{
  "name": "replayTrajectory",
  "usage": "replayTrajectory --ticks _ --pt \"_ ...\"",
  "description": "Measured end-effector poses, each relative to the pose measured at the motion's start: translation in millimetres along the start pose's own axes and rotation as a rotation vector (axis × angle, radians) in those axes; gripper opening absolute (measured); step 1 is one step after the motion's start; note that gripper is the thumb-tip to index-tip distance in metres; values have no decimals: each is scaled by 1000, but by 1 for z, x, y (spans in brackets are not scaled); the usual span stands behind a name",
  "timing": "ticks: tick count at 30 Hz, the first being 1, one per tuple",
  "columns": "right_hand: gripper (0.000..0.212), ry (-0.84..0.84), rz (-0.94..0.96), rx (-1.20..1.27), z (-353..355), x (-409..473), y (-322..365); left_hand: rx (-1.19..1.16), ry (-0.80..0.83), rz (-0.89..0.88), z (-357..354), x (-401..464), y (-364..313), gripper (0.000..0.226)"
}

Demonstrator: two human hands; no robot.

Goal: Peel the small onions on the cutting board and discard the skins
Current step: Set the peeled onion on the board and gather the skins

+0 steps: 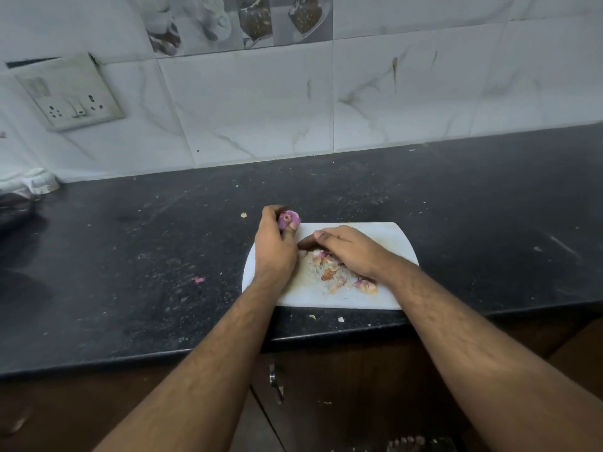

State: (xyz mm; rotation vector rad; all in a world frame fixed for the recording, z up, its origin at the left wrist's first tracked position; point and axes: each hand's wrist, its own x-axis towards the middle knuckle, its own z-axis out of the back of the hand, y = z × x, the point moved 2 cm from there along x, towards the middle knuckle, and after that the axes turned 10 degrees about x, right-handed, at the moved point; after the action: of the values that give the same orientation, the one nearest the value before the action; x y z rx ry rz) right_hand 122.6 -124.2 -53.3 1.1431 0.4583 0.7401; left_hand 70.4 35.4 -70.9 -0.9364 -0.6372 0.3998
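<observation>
A white cutting board (385, 236) lies on the black counter near its front edge. My left hand (274, 246) is at the board's far left corner, shut on a small purple onion (288, 218) with its cut end facing me. My right hand (346, 249) lies palm down over the middle of the board, fingers curled over a pile of pink and tan onion skins (329, 269). Whether it grips any skins is hidden by the hand. More skin pieces (367, 286) lie at the wrist.
The black counter (146, 256) has small scraps on it, among them a pink bit (198, 279) to the left. A tiled wall with a switch socket (70, 94) rises behind. A cloth (36, 182) sits at the far left. Cabinet doors with a handle (275, 383) are below.
</observation>
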Motion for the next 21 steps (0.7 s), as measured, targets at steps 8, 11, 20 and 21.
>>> replayTrajectory --ticks 8,11,20,21 --pt "47 106 43 139 5 -29 6 64 114 -25 0 -7 -9 20" --pt "48 -59 43 284 21 -41 6 108 183 -76 -4 -8 -11 26" --pt "81 -40 -154 -335 10 -80 -1 121 231 -125 -6 -6 -8 40" --pt "78 -83 -142 -367 -5 -78 0 110 235 -119 -6 -7 -8 40"
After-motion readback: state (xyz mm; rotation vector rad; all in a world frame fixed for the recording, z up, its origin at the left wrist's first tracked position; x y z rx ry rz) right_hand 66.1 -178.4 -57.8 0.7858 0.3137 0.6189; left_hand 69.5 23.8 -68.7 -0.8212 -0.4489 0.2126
